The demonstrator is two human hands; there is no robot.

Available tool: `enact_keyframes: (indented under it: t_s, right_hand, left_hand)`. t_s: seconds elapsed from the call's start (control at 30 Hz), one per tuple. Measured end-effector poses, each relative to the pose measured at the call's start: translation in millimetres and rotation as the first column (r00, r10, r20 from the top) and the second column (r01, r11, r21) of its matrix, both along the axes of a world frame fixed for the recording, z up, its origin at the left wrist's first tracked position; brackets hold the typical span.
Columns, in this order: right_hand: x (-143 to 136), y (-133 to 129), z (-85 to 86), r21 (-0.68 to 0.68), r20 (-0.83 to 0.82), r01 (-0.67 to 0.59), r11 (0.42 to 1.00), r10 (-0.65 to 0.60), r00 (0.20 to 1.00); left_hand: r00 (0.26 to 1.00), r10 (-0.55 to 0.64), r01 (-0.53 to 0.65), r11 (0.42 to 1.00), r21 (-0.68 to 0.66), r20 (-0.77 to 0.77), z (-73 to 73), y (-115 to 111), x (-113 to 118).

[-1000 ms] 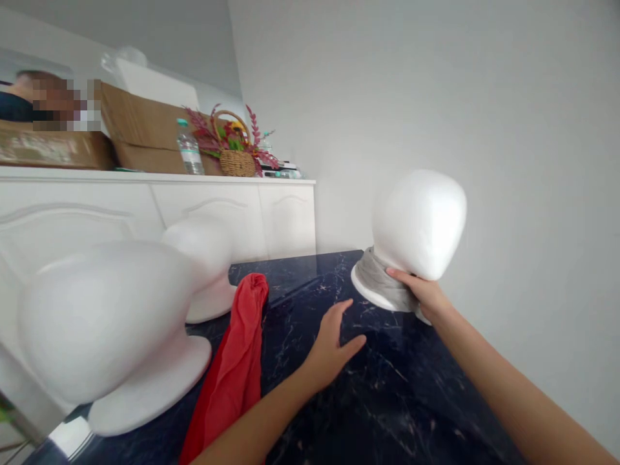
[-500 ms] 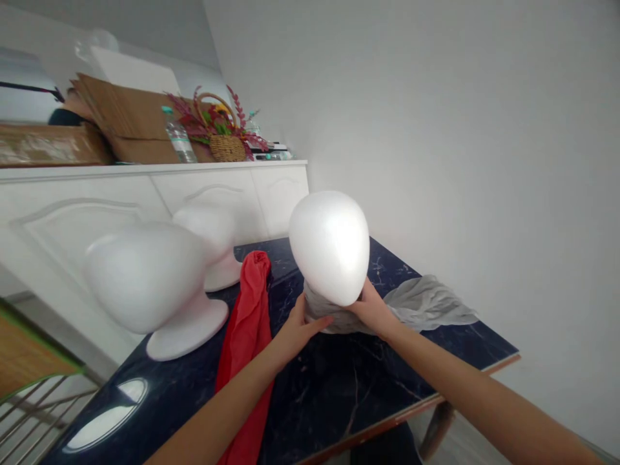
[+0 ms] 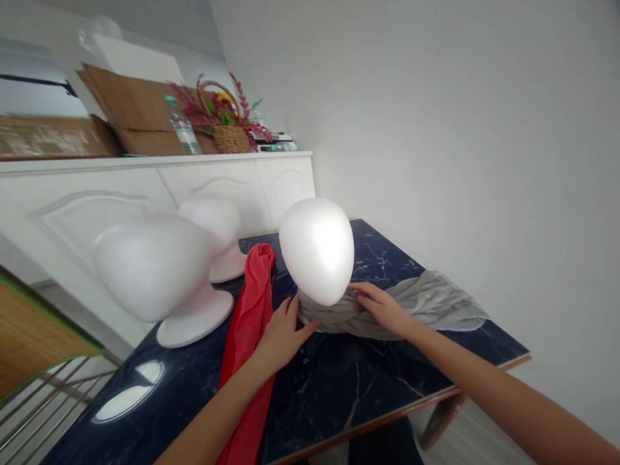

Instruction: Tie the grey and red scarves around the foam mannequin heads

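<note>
A white mannequin head (image 3: 317, 248) stands on the dark marbled table, its face bare. A thin grey scarf (image 3: 358, 320) lies bunched round its neck, and the long tail (image 3: 436, 300) spreads over the table to the right. My left hand (image 3: 283, 332) is at the left side of the neck, thumb and fingers apart, touching the scarf. On the right, my right hand (image 3: 382, 309) rests on the scarf with its fingers stretched toward the neck. Left of my left hand a red scarf (image 3: 249, 329) lies lengthwise.
Two more white mannequin heads (image 3: 155, 265) (image 3: 213, 223) stand at the table's left. Behind is a white cabinet (image 3: 232, 187) bearing cardboard (image 3: 140, 106), a bottle (image 3: 184, 129) and a flower basket (image 3: 231, 137). A wall (image 3: 460, 129) runs along the right. A chair (image 3: 39, 336) stands at lower left.
My right hand has drawn back rightward from under the head's chin onto the scarf. My left hand has shifted slightly left and down. The camera view has shifted a little.
</note>
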State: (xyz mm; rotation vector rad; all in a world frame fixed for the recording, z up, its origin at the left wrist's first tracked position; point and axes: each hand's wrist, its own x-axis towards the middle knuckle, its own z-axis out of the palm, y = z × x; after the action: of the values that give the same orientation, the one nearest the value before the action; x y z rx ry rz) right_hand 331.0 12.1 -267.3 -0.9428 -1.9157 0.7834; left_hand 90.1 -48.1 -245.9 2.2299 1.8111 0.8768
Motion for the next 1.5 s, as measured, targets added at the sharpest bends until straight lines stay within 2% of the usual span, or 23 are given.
enact_keyframes:
  t_s: [0.07, 0.1, 0.17, 0.23, 0.33, 0.43, 0.57, 0.67, 0.77, 0.93, 1.0, 1.1, 1.2, 1.3, 1.4, 1.5]
  right_hand:
    - [8.6, 1.6, 0.0, 0.066, 0.071, -0.019, 0.998, 0.014, 0.997]
    - [11.7, 2.8, 1.8, 0.108, 0.114, -0.045, 0.993, 0.033, 0.993]
    - [15.9, 6.3, 8.0, 0.205, 0.218, -0.131, 0.970, 0.085, 0.972]
    - [18.1, 11.4, 15.9, 0.316, 0.350, -0.219, 0.923, 0.101, 0.931]
    - [19.3, 18.9, 27.0, 0.448, 0.532, -0.301, 0.842, 0.020, 0.847]
    - [18.6, 24.5, 33.9, 0.532, 0.620, -0.360, 0.766, -0.063, 0.782]
    - [18.3, 33.0, 35.8, 0.557, 0.651, -0.425, 0.713, -0.058, 0.757]
    - [21.8, 40.9, 34.8, 0.526, 0.637, -0.434, 0.731, -0.001, 0.771]
    - [27.0, 49.2, 33.9, 0.497, 0.610, -0.412, 0.764, 0.030, 0.792]
    - [30.5, 62.6, 33.1, 0.485, 0.612, -0.360, 0.797, -0.015, 0.791]
    - [29.0, 65.2, 32.2, 0.478, 0.602, -0.318, 0.819, -0.042, 0.797]
    - [24.5, 61.7, 30.8, 0.473, 0.573, -0.281, 0.835, -0.049, 0.818]
    - [20.0, 49.2, 30.0, 0.514, 0.571, -0.321, 0.795, -0.039, 0.820]
    - [18.1, 34.1, 28.1, 0.545, 0.593, -0.338, 0.768, -0.068, 0.803]
    - [19.8, 25.6, 24.6, 0.507, 0.616, -0.345, 0.790, -0.052, 0.786]
    - [24.0, 29.8, 23.2, 0.452, 0.572, -0.294, 0.842, -0.020, 0.820]
  left_hand:
    - [0.952, 0.113, -0.088, 0.991, 0.098, -0.285, 8.5, -20.3, 11.9]
    - [0.913, 0.122, -0.084, 0.990, 0.114, -0.390, 11.4, -28.6, 20.6]
    - [0.856, 0.068, -0.009, 0.993, 0.117, -0.513, 12.6, -37.6, 40.9]
    - [0.819, 0.005, 0.115, 0.978, 0.173, -0.574, 7.3, -35.7, 59.6]
    - [0.783, 0.004, 0.246, 0.917, 0.314, -0.623, -6.2, -20.5, 75.0]
    - [0.779, 0.029, 0.239, 0.910, 0.340, -0.626, -14.0, -6.6, 75.9]
    - [0.789, -0.046, 0.228, 0.948, 0.222, -0.613, -8.2, -4.9, 68.5]
    - [0.806, -0.130, 0.244, 0.962, 0.123, -0.577, 0.3, -11.6, 58.2]
    - [0.812, -0.225, 0.299, 0.953, 0.054, -0.538, 6.6, -19.6, 40.7]
    - [0.827, -0.405, 0.415, 0.908, -0.062, -0.389, 13.6, -27.4, 2.3]
    - [0.825, -0.435, 0.432, 0.897, -0.092, -0.360, 15.3, -27.7, -6.5]
    - [0.848, -0.369, 0.382, 0.923, -0.044, -0.382, 14.2, -27.0, -2.1]
    - [0.872, -0.241, 0.295, 0.953, 0.066, -0.427, 9.1, -24.8, 20.3]
    - [0.853, -0.141, 0.218, 0.971, 0.098, -0.503, 3.5, -19.7, 43.6]
    - [0.822, -0.111, 0.199, 0.975, 0.099, -0.558, 0.7, -14.0, 52.9]
    - [0.812, -0.146, 0.259, 0.958, 0.124, -0.564, 1.3, -11.6, 47.2]
